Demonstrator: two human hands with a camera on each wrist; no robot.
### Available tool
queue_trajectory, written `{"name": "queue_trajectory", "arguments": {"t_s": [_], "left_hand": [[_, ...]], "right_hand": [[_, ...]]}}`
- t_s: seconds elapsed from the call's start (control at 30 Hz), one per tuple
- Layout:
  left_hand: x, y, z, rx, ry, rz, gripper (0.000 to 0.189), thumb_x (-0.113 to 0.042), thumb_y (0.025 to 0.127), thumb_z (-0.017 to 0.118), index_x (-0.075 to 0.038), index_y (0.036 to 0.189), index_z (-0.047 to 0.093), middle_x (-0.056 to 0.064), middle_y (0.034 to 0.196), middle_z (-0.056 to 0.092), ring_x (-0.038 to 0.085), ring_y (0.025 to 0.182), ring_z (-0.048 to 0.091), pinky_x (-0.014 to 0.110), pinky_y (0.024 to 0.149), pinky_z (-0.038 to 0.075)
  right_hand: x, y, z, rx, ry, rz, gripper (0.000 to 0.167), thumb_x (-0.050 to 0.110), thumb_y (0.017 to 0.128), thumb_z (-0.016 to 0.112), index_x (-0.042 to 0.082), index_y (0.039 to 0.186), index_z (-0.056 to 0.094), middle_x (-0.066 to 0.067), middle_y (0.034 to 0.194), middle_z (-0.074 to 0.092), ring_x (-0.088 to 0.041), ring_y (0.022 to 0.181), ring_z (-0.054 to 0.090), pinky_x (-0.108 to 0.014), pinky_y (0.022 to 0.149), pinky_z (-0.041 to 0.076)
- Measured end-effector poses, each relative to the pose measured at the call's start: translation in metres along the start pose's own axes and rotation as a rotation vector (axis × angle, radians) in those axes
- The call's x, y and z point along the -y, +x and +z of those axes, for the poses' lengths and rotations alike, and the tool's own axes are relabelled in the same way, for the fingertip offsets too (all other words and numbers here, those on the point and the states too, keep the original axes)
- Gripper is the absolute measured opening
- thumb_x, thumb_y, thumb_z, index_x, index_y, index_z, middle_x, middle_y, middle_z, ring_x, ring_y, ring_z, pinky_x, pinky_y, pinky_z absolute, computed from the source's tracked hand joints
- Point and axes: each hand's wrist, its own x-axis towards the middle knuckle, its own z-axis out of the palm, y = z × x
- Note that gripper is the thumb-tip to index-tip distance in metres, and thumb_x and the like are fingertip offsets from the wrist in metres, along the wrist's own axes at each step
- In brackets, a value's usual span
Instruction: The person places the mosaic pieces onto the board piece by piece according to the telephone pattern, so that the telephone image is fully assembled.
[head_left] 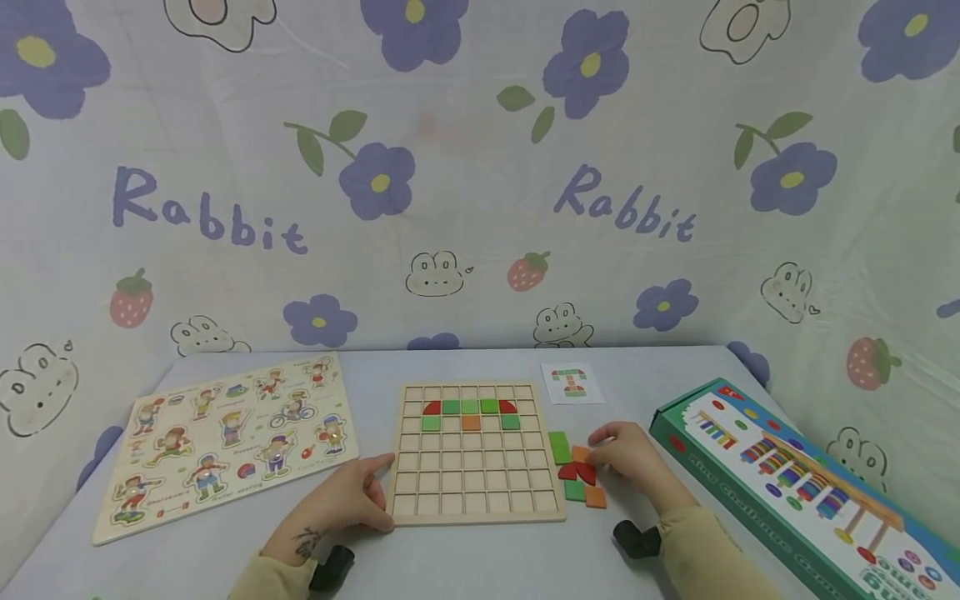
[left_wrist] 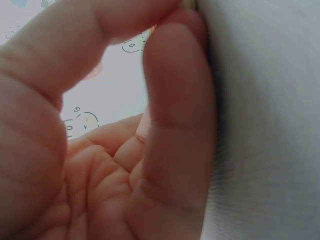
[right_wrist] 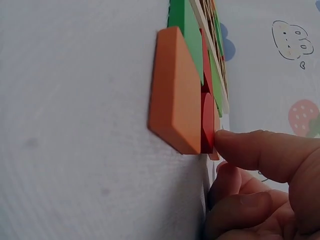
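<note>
A wooden grid board (head_left: 478,483) lies flat, with red, green and orange pieces in its second and third rows. My left hand (head_left: 343,498) touches the board's left edge, thumb by the near corner and index finger farther up. Beside the board's right edge, my right hand (head_left: 632,457) reaches to an orange square (head_left: 580,454), its thumb touching the tile in the right wrist view. Nearby lie a light green tile (head_left: 559,447), red curved pieces (head_left: 585,473), a green square (head_left: 575,491) and a nearer orange square (right_wrist: 167,90).
A pattern card (head_left: 573,383) lies beyond the board's far right corner. To the left is a wooden picture puzzle (head_left: 247,421). A long green game box (head_left: 795,492) stands at an angle on the right. Behind the table (head_left: 450,567) hangs a printed cloth (head_left: 480,200).
</note>
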Motion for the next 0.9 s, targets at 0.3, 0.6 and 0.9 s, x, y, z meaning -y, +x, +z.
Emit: {"name": "queue_trajectory", "arguments": {"t_s": [0.3,0.6,0.9], "left_hand": [[0.0000,0.0006,0.0011,-0.009,-0.015,-0.005,0.094,0.001,0.058,0.080,0.005,0.139,0.034,0.004,0.065,0.057,0.012,0.054,0.049,0.026,0.052,0.041],[-0.0009,-0.0001,0.0000,-0.009,-0.013,-0.004,0.095,0.001,0.058,0.081,0.005,0.140,0.034,0.004,0.065,0.057,0.012,0.054,0.049,0.026,0.052,0.040],[0.0002,-0.0004,-0.0005,-0.007,-0.012,0.005,0.095,0.000,0.058,0.080,0.005,0.140,0.033,0.003,0.065,0.057,0.012,0.054,0.049,0.026,0.051,0.040]], "right_hand": [[0.0007,0.0025,0.0015,-0.006,-0.006,0.008,0.034,0.012,0.072,0.071,0.004,0.104,0.061,-0.010,0.091,0.056,-0.023,0.080,0.047,-0.028,0.061,0.040],[0.0009,0.0040,0.0043,-0.021,-0.012,-0.027,0.029,0.009,0.071,0.070,0.003,0.098,0.062,-0.008,0.081,0.054,-0.020,0.068,0.047,-0.027,0.055,0.039],[0.0055,0.0023,0.0001,-0.053,-0.009,-0.072,0.031,0.014,0.074,0.070,0.004,0.101,0.062,-0.011,0.094,0.058,-0.023,0.079,0.049,-0.028,0.062,0.042]]}}
